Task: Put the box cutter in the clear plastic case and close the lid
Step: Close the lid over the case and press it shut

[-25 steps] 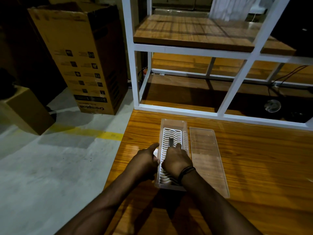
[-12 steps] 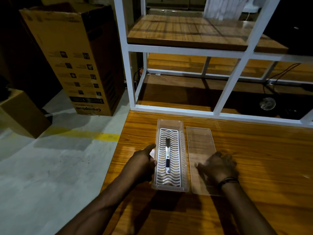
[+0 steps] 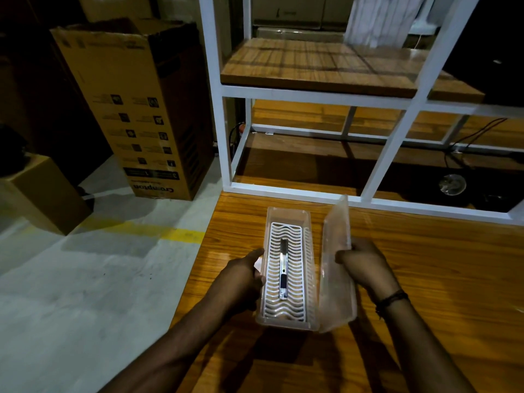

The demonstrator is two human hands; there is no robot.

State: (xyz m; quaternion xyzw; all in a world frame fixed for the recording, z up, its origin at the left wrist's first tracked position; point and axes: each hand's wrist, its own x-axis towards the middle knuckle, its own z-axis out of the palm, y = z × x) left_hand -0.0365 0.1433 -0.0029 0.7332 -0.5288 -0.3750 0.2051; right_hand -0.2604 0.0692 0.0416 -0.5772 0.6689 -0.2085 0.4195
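The clear plastic case [image 3: 287, 214] stands lengthwise on the wooden table [image 3: 425, 279], with a white wavy grid insert inside. The box cutter [image 3: 283, 272] lies along the middle of that insert, silver with a dark blue slider. My left hand [image 3: 243, 275] presses against the case's left wall, thumb on the rim. My right hand [image 3: 361, 262] grips the clear lid [image 3: 336, 251], which stands tilted on its long edge right of the case, leaning up off the table.
A white metal shelf frame [image 3: 289, 191] with wooden boards rises just behind the case. The table's left edge drops to a concrete floor with a tall cardboard box [image 3: 136, 109] and a smaller box [image 3: 42, 194]. Cables and a round object [image 3: 452, 184] lie at the back right.
My right hand left the box cutter in the case, moved right onto the flat lid, and has now lifted the lid up on its edge. The left hand stayed on the case.
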